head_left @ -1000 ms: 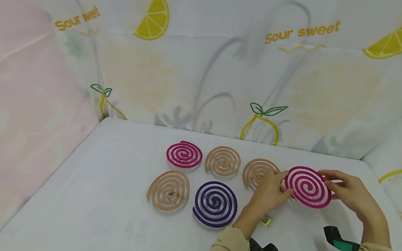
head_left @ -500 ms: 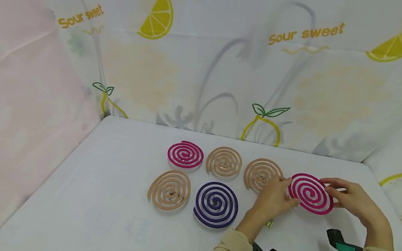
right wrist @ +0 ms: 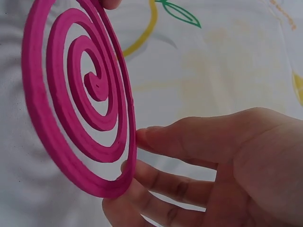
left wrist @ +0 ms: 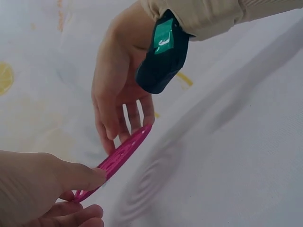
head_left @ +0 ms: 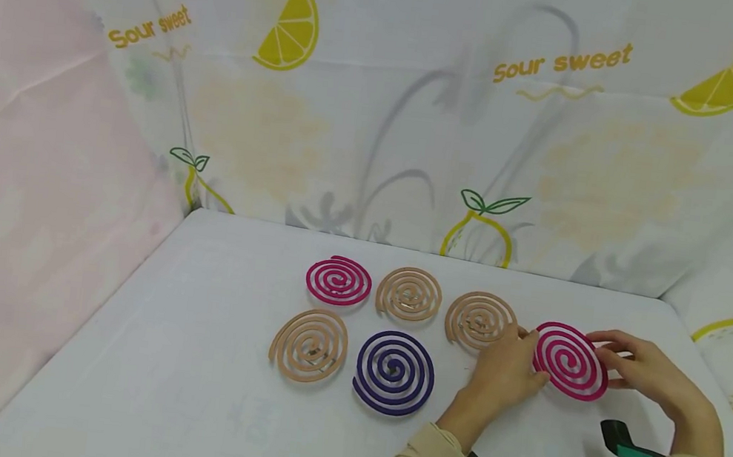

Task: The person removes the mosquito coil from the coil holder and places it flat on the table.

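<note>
A magenta mosquito coil [head_left: 570, 362] is held up, tilted, above the right side of the table. My left hand [head_left: 502, 369] pinches its left edge, the thumb lying over the rim in the left wrist view. At the opposite edge, my right hand [head_left: 649, 374] grips the rim between thumb and fingers; the right wrist view shows this hand [right wrist: 227, 170] close to the flat spiral [right wrist: 97, 90]. Just left of my left hand, a beige coil [head_left: 449, 319] rests on a small metal stand and is partly covered by the fingers.
Left of my hands, a purple coil [head_left: 394, 369], another magenta coil [head_left: 337, 280] and two more beige coils [head_left: 380, 293] stand in two rough rows on the white table [head_left: 145, 354]. Behind the table hangs a lemon-print cloth [head_left: 379, 111].
Both hands have moved the magenta coil slightly right and toward me. A small metal stand seen earlier beside the left wrist is now hidden behind it.
</note>
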A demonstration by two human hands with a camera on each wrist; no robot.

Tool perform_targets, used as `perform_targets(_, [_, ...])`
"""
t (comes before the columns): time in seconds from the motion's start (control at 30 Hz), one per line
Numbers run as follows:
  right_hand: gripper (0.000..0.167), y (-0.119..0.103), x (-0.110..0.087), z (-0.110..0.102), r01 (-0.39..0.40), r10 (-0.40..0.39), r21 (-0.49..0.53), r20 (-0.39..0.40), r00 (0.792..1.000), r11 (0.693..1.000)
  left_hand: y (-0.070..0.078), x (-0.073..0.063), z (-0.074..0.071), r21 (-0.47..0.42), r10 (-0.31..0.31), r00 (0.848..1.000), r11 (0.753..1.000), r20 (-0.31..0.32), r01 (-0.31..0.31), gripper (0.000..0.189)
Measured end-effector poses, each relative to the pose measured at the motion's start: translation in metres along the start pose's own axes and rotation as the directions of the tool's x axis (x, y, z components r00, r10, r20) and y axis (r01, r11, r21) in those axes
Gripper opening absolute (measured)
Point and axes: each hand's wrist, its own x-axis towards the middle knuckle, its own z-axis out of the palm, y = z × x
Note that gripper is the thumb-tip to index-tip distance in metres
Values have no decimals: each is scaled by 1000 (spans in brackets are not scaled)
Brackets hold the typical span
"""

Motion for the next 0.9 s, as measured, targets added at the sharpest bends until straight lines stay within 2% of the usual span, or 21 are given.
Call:
perform_targets(0.3, [49,3,1,-1,-27,27,9,66,997,1000,9,-3,1,46,-65,993,997,94,61,49])
perform_targets(0.6, [49,5,1,-3,-42,39,23,104,994,999,16,-7,11,86,-44,999,995,15,43,48])
perform_targets(0.9, [46,5,4,-1,-51,49,11,137,989,999,14,-11,17,103,-48,999,994,10,46,31])
